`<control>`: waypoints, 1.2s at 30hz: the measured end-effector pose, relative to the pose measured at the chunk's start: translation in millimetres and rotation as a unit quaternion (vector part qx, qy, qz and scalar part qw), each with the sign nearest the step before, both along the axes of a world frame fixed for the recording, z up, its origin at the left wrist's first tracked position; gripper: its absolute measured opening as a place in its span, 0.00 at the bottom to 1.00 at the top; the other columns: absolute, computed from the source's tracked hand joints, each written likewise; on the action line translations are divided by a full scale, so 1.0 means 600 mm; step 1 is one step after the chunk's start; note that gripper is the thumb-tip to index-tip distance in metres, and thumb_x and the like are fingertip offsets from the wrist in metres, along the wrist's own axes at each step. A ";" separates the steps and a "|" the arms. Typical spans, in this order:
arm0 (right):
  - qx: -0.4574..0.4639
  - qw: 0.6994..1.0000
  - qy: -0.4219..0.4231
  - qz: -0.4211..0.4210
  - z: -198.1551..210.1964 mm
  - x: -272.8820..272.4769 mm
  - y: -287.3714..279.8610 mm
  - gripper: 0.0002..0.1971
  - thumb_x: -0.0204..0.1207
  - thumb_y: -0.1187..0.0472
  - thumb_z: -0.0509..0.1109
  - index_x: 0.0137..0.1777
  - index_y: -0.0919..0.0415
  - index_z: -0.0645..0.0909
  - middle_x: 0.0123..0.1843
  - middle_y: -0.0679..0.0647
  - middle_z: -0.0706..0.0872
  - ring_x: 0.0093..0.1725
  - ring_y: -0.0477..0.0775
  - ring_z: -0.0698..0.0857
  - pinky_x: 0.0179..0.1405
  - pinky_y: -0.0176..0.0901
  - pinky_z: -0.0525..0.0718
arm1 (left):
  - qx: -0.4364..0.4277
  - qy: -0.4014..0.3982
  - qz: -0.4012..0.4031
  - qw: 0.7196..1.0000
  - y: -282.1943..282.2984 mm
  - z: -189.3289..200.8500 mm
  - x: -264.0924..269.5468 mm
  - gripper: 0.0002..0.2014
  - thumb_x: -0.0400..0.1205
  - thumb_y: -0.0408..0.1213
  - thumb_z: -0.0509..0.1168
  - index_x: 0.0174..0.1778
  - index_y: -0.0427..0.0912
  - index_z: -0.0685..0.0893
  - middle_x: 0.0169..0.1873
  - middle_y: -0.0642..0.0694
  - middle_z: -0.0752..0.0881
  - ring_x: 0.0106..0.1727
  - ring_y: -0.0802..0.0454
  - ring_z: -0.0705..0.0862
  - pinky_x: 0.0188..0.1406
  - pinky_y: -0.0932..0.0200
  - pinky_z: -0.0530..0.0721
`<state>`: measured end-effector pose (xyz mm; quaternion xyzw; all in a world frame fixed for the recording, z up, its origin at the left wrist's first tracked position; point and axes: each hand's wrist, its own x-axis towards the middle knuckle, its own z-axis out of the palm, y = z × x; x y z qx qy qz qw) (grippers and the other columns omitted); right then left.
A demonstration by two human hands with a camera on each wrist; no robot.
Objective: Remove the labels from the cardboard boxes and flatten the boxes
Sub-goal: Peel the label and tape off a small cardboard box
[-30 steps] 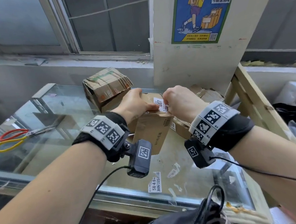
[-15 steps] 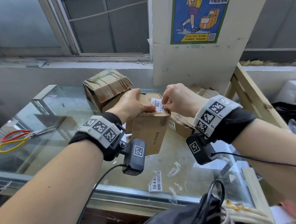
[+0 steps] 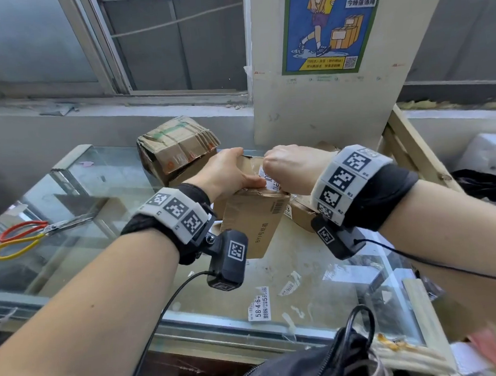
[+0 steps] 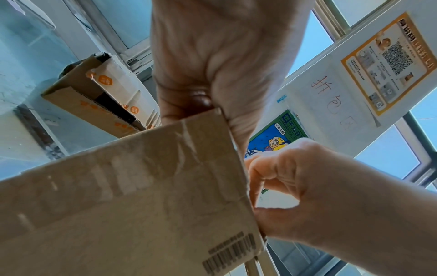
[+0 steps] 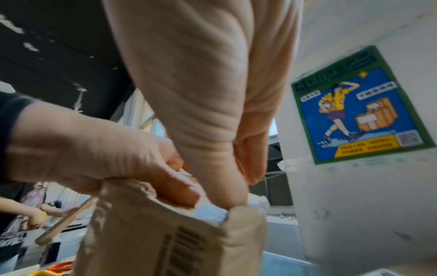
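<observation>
Clearly the label-peeling step is in hand, and flattening has not begun: the small cardboard box [image 3: 253, 216] is whole and held up above the glass table [image 3: 319, 259], in front of the pillar. The left hand [image 3: 225, 174] grips the box by its top left edge, thumb lying along the near rim and fingers wrapped over the far side, steadying it. The right hand [image 3: 289, 170] is bunched over the top right corner, its fingertips [image 5: 236, 198] pinching the white label [image 3: 270, 182] where that lies across the top face; from the right wrist view the thumb and a finger press together on the white paper at the box's edge. How much of the label has come loose cannot be told, since the hand covers most of it.

As a judgement, the next move calls for a slow, low pull of the label back across the top while the left hand holds the box against that pull, so that the paper comes off whole and does not tear. After that the box's taped seams would need opening before it can be pressed flat; the scissors [image 3: 38, 234] lie well to the left on the glass. A bundle of flattened boxes [image 3: 176, 146] sits behind, and loose label scraps [image 3: 259, 304] lie on the glass near the front edge.
</observation>
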<state>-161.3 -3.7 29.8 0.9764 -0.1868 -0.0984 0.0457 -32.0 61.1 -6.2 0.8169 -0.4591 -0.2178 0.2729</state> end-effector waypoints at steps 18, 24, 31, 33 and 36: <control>0.063 0.994 -0.004 -0.089 0.013 -0.003 -0.029 0.18 0.64 0.57 0.83 0.47 0.63 0.81 0.45 0.53 0.81 0.45 0.53 0.81 0.38 0.41 0.80 | 0.004 0.008 -0.016 1.000 -0.008 -0.007 -0.004 0.49 0.68 0.50 0.81 0.83 0.47 0.64 0.78 0.45 0.71 0.77 0.48 0.70 0.76 0.57 0.68; 0.010 0.997 0.034 -0.063 0.012 0.014 -0.019 0.06 0.77 0.66 0.69 0.51 0.66 0.78 0.43 0.54 0.77 0.40 0.51 0.77 0.35 0.40 0.74 | 0.017 -0.002 -0.043 0.999 -0.024 -0.009 -0.008 0.46 0.65 0.52 0.82 0.79 0.50 0.71 0.73 0.46 0.77 0.74 0.48 0.74 0.73 0.54 0.71; 0.023 1.000 0.008 -0.012 0.001 0.007 -0.027 0.05 0.76 0.67 0.70 0.50 0.64 0.84 0.54 0.55 0.73 0.50 0.53 0.75 0.46 0.41 0.73 | 0.011 -0.008 -0.034 0.999 -0.016 -0.009 0.011 0.48 0.68 0.51 0.80 0.83 0.49 0.65 0.77 0.45 0.72 0.76 0.50 0.70 0.68 0.64 0.66; 0.040 0.999 -0.031 -0.013 -0.005 0.000 -0.033 0.04 0.71 0.67 0.73 0.39 0.60 0.82 0.54 0.55 0.77 0.52 0.55 0.80 0.50 0.44 0.80 | 0.013 -0.004 -0.031 0.999 -0.013 -0.008 0.015 0.48 0.67 0.52 0.80 0.82 0.49 0.65 0.77 0.45 0.72 0.76 0.50 0.71 0.72 0.61 0.67; 0.084 0.991 -0.089 -0.049 -0.015 -0.003 -0.040 0.12 0.68 0.68 0.74 0.29 0.56 0.75 0.53 0.55 0.81 0.51 0.55 0.82 0.52 0.48 0.83 | 0.009 0.004 -0.028 1.000 -0.009 -0.008 0.016 0.48 0.67 0.52 0.80 0.82 0.49 0.65 0.77 0.45 0.72 0.76 0.50 0.71 0.76 0.55 0.69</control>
